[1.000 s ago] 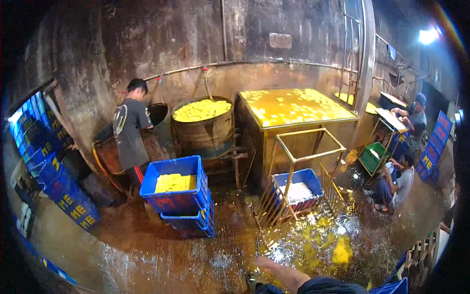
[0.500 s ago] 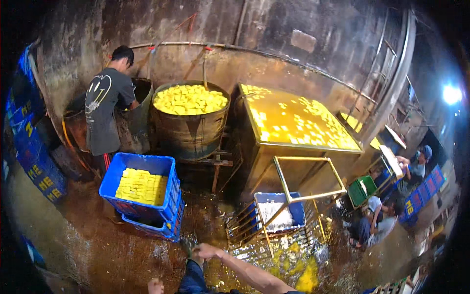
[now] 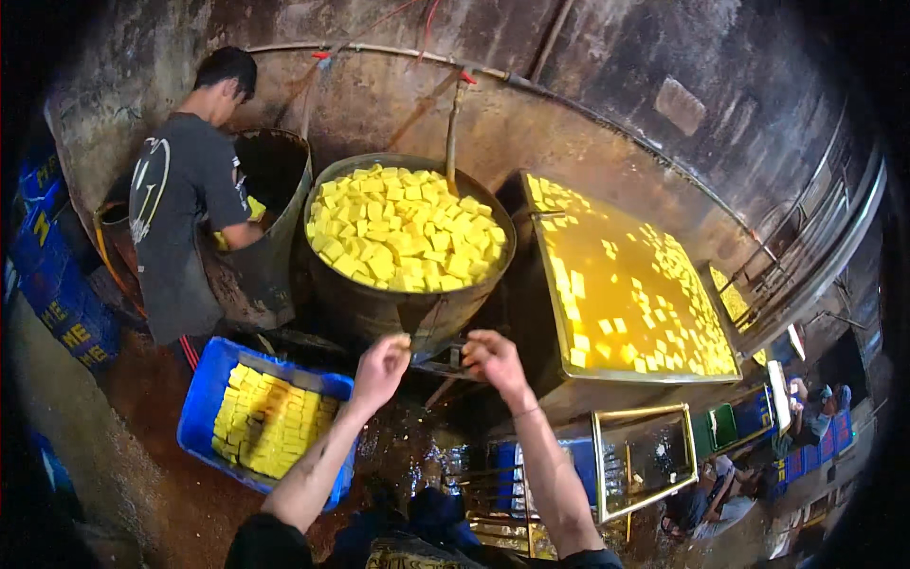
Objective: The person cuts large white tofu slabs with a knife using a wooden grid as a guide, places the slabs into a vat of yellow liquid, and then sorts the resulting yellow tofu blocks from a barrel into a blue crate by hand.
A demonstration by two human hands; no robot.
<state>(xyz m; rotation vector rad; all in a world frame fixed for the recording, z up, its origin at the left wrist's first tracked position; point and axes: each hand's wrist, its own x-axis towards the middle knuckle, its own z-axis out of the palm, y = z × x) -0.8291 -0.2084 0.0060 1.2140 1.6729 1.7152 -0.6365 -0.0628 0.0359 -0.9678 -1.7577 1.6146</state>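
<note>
Squarish yellow blocks (image 3: pixel 408 228) are heaped in a vat (image 3: pixel 379 307). Near it, the left hand (image 3: pixel 382 366) and right hand (image 3: pixel 497 361) are seen, fingers curled narrow; anything gripped cannot be told.

Bright middle, dim margins, straight lines bowed toward the rim.

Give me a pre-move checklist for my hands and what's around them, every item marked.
1. Left hand and right hand apart: ok.
2. Both hands empty: cannot tell; nothing held clearly shows.
3. Drum stocked: ok, heaped with yellow blocks.
4. Blue crate empty: not ok, it holds yellow blocks too.
5. Co-worker clear of that drum: ok, bent over the neighbouring one.
6. Floor dry: not ok, wet shine shows.
</note>
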